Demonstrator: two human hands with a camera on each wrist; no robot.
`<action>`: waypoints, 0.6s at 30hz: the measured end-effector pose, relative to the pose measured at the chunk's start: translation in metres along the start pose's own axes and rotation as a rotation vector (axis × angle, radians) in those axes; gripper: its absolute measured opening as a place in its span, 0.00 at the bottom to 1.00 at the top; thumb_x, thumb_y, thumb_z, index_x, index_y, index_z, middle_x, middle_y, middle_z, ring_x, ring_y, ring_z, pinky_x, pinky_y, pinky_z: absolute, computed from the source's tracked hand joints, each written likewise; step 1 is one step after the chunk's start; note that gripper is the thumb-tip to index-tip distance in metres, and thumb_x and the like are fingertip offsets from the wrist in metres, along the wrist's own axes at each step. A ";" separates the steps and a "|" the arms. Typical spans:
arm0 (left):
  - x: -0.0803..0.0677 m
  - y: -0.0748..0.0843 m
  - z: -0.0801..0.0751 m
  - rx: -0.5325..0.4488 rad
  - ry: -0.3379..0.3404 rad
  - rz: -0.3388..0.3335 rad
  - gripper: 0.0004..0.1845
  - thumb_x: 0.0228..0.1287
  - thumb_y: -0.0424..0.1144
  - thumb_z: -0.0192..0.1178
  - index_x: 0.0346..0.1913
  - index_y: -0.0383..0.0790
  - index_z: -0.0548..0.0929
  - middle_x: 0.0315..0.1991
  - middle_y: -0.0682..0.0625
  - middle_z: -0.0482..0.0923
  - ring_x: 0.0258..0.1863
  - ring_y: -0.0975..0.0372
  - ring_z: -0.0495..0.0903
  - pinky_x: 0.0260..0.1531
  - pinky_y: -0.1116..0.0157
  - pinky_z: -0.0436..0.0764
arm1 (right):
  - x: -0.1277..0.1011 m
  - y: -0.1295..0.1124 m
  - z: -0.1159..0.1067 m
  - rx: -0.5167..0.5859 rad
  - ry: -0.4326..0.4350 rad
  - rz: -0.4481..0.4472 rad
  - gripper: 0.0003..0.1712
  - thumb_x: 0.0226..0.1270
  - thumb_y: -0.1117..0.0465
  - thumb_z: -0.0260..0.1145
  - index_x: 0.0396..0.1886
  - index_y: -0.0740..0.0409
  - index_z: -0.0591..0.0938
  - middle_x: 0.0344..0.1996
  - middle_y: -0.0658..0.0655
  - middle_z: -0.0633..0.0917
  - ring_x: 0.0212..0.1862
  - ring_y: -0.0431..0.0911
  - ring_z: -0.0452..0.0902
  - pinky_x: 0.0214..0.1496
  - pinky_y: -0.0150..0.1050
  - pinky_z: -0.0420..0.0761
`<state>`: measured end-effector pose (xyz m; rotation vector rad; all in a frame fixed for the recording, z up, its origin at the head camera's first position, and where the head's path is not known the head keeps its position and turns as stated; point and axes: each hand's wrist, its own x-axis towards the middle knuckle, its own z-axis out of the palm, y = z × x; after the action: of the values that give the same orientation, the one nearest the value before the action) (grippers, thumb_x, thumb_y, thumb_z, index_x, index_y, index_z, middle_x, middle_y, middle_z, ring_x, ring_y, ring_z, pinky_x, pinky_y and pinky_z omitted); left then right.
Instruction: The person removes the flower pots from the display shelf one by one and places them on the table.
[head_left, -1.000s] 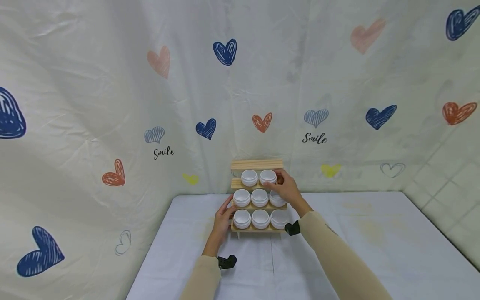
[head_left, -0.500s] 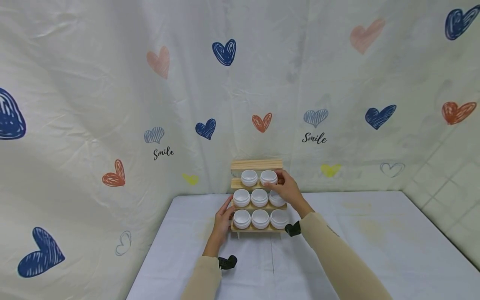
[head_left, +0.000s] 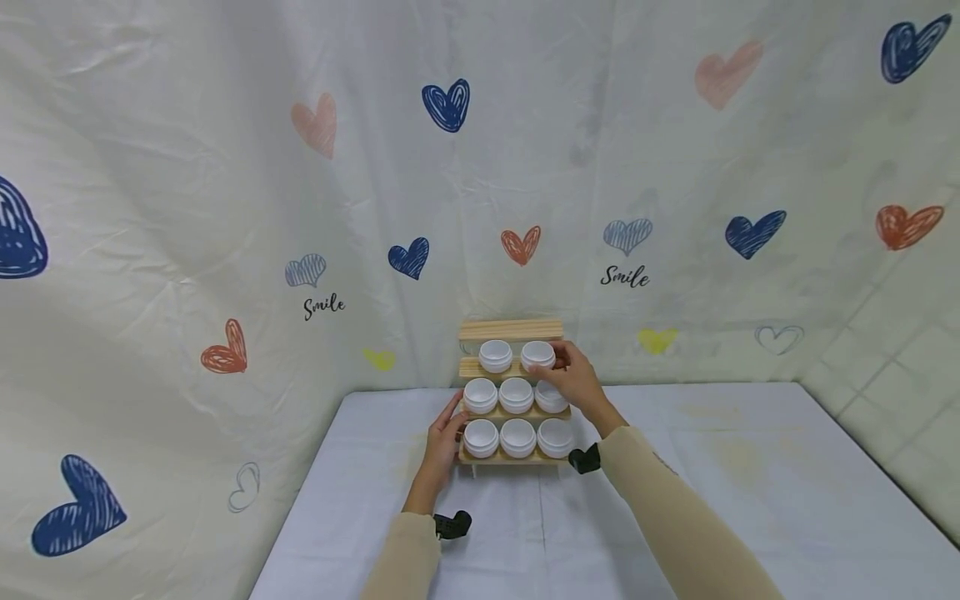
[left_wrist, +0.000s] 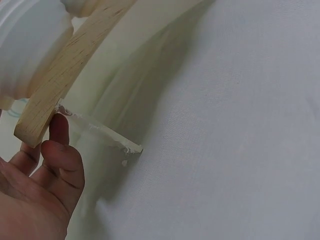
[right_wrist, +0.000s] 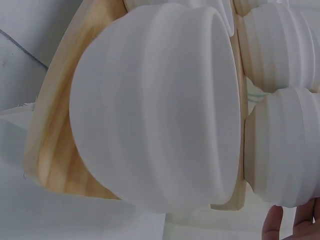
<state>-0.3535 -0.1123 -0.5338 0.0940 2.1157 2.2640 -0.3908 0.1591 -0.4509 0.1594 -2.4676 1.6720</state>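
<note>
A tiered wooden rack [head_left: 471, 367] stands on the table, with white cups in rows on its lower three shelves. Fingers of my right hand [head_left: 576, 379] grip the right-hand cup [head_left: 537, 353] of the two on the upper row, thumb at its front. A small gap separates it from the left cup [head_left: 495, 354]. My left hand [head_left: 442, 437] holds the rack's left side; in the left wrist view its fingers curl at the end of a wooden shelf [left_wrist: 75, 62], beside a clear leg [left_wrist: 107, 131]. A front-row cup [right_wrist: 155, 107] fills much of the right wrist view.
The rack's top shelf [head_left: 510, 330] bears no cup. A white cloth covers the table [head_left: 697, 475]. Close behind the rack hangs a pale curtain [head_left: 555, 150] printed with hearts and the word Smile.
The right cup of the upper row has slid slightly right with my right hand, widening the gap to its neighbour. My left hand keeps its place on the rack. The head view has shifted slightly.
</note>
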 end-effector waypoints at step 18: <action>0.002 -0.005 0.001 -0.007 0.013 -0.008 0.29 0.76 0.41 0.56 0.77 0.53 0.68 0.32 0.56 0.79 0.31 0.65 0.75 0.27 0.69 0.75 | 0.000 0.002 -0.003 0.048 0.003 0.040 0.41 0.63 0.46 0.76 0.71 0.55 0.71 0.62 0.60 0.78 0.58 0.52 0.72 0.64 0.46 0.71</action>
<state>-0.3551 -0.1109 -0.5382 0.0715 2.1105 2.2735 -0.3908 0.1631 -0.4516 0.1143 -2.4458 1.7470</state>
